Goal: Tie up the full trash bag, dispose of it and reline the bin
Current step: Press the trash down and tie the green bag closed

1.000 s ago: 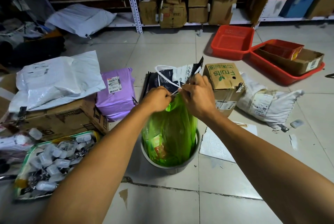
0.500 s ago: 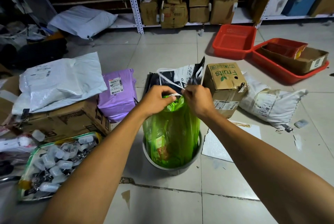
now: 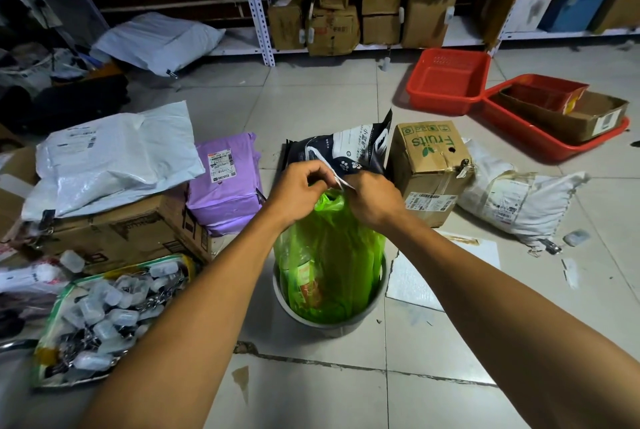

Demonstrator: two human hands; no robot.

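**me:** Tiled floor (image 3: 311, 89) of a stockroom, parcels all around, shelving at the far wall. The grey bin (image 3: 329, 323) sits dead center in front of me with the green trash bag (image 3: 332, 255) in it, neck gathered up above the rim. My left hand (image 3: 298, 191) and right hand (image 3: 372, 198) are both curled at the top of the bag, fingers pinching the gathered plastic close together. Looks like I'm mid-knot. A white strip (image 3: 337, 177) runs between my fingers too; can't tell if it's a drawstring or part of the black pouch (image 3: 346, 148) standing just behind.

**other guy:** so what's the worry?

**me:** Thin film, packed full. You can see a bottle through the side, so I'd guess yanking the knot hard could tear the neck. Loose knot, and it opens when I lift. Also the bin is light and the bag fills it snugly, so pulling up might drag the bin along and tip it toward the purple parcel (image 3: 225, 182) on the left or the fruits box (image 3: 429, 165) on the right.
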